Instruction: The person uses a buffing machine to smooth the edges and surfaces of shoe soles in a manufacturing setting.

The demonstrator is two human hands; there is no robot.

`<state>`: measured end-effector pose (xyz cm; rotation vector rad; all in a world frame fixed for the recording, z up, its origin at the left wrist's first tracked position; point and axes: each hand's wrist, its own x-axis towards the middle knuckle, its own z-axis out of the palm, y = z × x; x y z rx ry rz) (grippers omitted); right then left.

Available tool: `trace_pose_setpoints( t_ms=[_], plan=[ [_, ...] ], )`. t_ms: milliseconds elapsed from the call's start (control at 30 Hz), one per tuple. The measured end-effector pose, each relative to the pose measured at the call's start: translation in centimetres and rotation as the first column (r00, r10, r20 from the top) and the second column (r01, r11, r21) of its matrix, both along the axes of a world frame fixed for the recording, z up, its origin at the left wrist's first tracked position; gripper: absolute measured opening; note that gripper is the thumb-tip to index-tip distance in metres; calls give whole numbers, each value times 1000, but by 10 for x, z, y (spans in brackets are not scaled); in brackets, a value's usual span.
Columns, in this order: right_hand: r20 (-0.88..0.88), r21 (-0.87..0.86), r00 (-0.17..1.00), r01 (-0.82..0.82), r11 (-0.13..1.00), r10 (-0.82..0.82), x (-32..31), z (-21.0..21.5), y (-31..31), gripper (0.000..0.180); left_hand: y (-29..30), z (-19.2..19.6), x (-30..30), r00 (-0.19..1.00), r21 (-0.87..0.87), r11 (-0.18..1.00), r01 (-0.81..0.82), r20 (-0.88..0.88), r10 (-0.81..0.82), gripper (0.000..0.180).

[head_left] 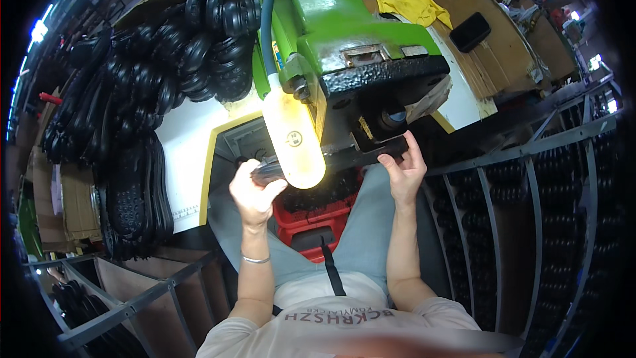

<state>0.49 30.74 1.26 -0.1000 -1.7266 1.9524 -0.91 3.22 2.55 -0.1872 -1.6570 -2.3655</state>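
Left grip (pixel 254 193) holds a glossy dark piece (pixel 267 172) near a rounded, glowing lamp (pixel 295 149)

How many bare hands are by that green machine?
2: the left hand, left of the glowing lamp, holding a black piece; the right hand, right of the lamp, near the machine. Others may be hidden.
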Motion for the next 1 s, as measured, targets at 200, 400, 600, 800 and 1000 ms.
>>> trace_pose_setpoints(
  t_ms=[200,400,600,800,1000],
  plan=[
    [-112,31,985,-131,991,133,-2,14,-24,60,-45,-30,13,990,257,959,120,43,-135,39],
    [-143,121,984,-88,989,105,-8,4,-54,60,-77,-62,18,993,350,934,69,68,-98,39],
    [-317,413,942,27,910,115,-14,11,-69,59,-73,-44,9,922,-477,828,294,370,-114,30],
    [-291,474,952,58,879,95,-12,8,-69,60,29,-19,7,939,-764,564,-314,-339,63,55],
    [-98,-167,948,-315,934,302,-23,-55,-62,55,71,-31,-1,998,-241,970,-22,-64,7,43]
  ],
)
